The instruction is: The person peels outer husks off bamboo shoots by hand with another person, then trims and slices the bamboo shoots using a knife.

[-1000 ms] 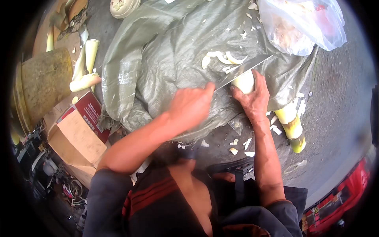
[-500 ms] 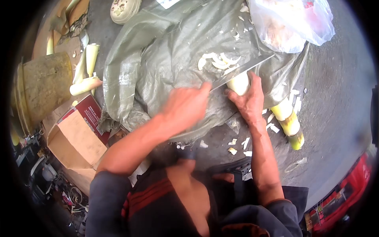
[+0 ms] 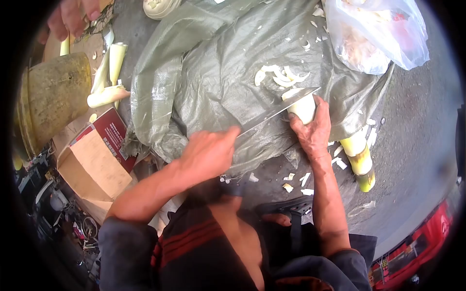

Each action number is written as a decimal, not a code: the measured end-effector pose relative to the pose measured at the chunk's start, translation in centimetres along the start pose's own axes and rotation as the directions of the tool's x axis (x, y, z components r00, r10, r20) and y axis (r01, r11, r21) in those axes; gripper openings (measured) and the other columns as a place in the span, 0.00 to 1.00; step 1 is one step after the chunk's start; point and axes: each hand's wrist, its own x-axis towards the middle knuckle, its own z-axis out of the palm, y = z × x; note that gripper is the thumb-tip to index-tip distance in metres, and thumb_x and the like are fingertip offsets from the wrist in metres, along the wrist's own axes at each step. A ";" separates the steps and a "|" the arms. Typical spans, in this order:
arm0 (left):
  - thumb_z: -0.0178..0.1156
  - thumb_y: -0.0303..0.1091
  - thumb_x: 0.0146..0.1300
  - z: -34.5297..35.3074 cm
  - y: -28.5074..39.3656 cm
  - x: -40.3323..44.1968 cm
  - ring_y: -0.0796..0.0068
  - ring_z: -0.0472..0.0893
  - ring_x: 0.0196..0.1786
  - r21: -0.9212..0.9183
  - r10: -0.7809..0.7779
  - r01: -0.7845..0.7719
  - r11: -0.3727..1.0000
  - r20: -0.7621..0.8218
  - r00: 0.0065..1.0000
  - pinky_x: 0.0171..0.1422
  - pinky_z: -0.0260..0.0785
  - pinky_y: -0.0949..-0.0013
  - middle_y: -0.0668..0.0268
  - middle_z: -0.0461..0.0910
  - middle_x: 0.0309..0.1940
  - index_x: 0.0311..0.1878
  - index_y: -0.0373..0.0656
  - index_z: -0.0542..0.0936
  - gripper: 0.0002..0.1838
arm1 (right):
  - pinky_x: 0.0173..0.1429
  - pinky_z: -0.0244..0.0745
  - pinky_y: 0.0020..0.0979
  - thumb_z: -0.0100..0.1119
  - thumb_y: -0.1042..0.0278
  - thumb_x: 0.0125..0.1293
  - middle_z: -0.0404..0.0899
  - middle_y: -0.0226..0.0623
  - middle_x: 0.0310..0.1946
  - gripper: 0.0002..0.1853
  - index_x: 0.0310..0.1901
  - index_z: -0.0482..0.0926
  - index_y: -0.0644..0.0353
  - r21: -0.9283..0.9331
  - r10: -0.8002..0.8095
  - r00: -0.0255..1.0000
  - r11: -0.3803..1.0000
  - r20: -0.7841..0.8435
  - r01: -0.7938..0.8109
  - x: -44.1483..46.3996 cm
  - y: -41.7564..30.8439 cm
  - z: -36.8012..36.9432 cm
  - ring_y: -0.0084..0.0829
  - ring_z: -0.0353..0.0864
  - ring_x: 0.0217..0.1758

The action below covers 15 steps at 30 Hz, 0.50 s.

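My left hand (image 3: 209,151) is closed round the handle end of a long knife (image 3: 272,112), whose blade slants up to the right. The blade's far part lies against the cut end of a pale, peeled bamboo shoot piece (image 3: 303,109). My right hand (image 3: 313,130) grips that piece from the right and below, thumb on its near left side. Just beyond it, several curved white slices (image 3: 281,75) rest on a greenish-grey woven sheet (image 3: 218,63). The knife's handle is hidden in my left fist.
Right of my right forearm lies a green-tipped bamboo shoot (image 3: 360,160) among white scraps. A clear plastic bag (image 3: 378,36) sits at the back right. At left are a dirty bucket (image 3: 56,99), a cardboard box (image 3: 94,162) and pale husks (image 3: 116,63). Another person's hand (image 3: 73,17) shows at top left.
My left hand has drawn the knife back toward me and to the left, across the bamboo shoot piece. Another person's hand has come in at the top left. The view has shifted slightly.
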 end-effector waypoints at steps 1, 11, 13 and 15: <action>0.58 0.27 0.66 0.0 0.2 0.7 0.40 0.82 0.27 -0.013 -0.004 0.004 1.000 0.015 1.000 0.32 0.71 0.42 0.48 0.82 0.23 0.50 0.38 0.76 0.11 | 0.59 0.75 0.47 0.74 0.59 0.52 0.76 0.51 0.50 0.37 0.63 0.72 0.64 0.005 0.000 1.000 1.000 0.005 0.000 0.1 0.0 -0.1 0.52 0.79 0.54; 0.55 0.25 0.64 1.2 3.1 9.0 0.38 0.84 0.31 -0.043 0.042 -0.042 0.998 -0.011 0.999 0.36 0.73 0.39 0.45 0.83 0.24 0.49 0.34 0.75 0.12 | 0.62 0.74 0.47 0.76 0.56 0.54 0.76 0.51 0.50 0.40 0.66 0.71 0.67 0.074 -0.011 0.998 0.997 0.056 0.007 0.7 1.5 -0.6 0.52 0.79 0.56; 0.55 0.25 0.62 1.4 3.8 9.3 0.40 0.85 0.31 -0.001 0.037 -0.037 0.999 -0.005 0.999 0.36 0.74 0.40 0.46 0.83 0.25 0.49 0.33 0.76 0.12 | 0.63 0.74 0.48 0.78 0.55 0.52 0.75 0.51 0.52 0.44 0.67 0.69 0.67 0.014 -0.018 0.998 1.000 0.060 0.017 0.6 1.3 -0.7 0.53 0.78 0.57; 0.56 0.25 0.61 1.5 4.3 9.9 0.41 0.86 0.32 0.035 0.043 -0.043 0.998 -0.022 0.999 0.37 0.75 0.41 0.47 0.84 0.25 0.49 0.33 0.76 0.13 | 0.64 0.73 0.48 0.80 0.55 0.50 0.74 0.51 0.54 0.48 0.69 0.67 0.67 -0.086 -0.073 0.997 0.993 0.038 0.076 0.6 0.5 -0.7 0.53 0.76 0.59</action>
